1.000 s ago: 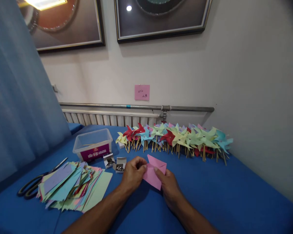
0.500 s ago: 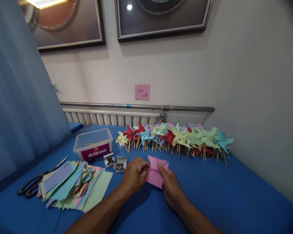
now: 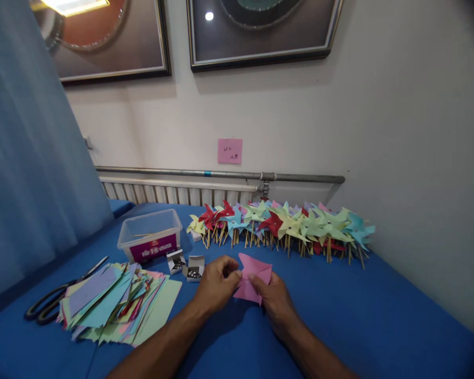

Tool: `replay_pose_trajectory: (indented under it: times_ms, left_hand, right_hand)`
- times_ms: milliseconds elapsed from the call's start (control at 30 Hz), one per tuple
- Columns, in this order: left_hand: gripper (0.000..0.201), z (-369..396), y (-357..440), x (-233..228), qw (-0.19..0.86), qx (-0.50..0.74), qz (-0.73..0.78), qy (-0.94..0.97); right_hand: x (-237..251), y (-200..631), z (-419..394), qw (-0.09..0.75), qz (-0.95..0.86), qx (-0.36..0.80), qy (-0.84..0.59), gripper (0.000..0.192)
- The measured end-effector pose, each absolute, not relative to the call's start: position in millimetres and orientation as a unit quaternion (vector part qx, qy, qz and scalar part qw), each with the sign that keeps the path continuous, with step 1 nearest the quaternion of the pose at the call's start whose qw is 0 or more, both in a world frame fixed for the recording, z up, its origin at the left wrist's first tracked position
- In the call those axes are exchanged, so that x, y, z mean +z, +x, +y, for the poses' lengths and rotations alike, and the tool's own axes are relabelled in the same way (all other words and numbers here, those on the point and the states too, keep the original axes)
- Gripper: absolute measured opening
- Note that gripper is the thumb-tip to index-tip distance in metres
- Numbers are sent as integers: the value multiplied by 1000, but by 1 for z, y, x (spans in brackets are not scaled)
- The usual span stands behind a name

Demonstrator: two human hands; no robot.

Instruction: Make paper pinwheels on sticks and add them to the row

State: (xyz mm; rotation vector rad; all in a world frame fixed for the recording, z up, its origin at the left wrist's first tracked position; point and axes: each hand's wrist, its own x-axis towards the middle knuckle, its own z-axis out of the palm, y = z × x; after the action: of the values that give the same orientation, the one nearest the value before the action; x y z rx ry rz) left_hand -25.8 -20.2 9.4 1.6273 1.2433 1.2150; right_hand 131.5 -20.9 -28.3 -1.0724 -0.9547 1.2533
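A pink paper pinwheel blank (image 3: 256, 271), cut and partly folded, is held up over the blue table between my hands. My right hand (image 3: 276, 297) grips its right side, thumb pressed on the front near the middle. At the paper's left edge, my left hand (image 3: 220, 281) is closed, thumb and fingertips pinched together; whether it holds a corner or a small pin is too small to make out. Two small open boxes of metal pins (image 3: 194, 269) stand just left of my left hand. Behind my hands lie rows of finished pinwheels (image 3: 290, 223) on wooden sticks.
On the left, a pile of coloured paper sheets (image 3: 102, 302) lies beside black-handled scissors (image 3: 49, 305). A clear plastic tub (image 3: 150, 231) with a few sticks stands behind the pile. A blue curtain (image 3: 35, 147) hangs at the left, and a radiator (image 3: 174, 192) runs along the wall.
My right thumb has moved left towards the middle of the pink paper, folding a flap inward. My left hand stays at the paper's left edge. The view has shifted slightly.
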Motion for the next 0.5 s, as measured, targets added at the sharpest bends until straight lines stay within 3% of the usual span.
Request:
replay_pose_trajectory:
  times_ms: [200, 500]
  left_hand:
    - [31, -12, -21, 0, 552, 464, 464, 515]
    - [30, -10, -22, 1, 535, 469, 505, 490]
  right_hand:
    - [-25, 126, -24, 562, -459, 501, -472, 45]
    - [-25, 128, -26, 560, -476, 529, -424, 49]
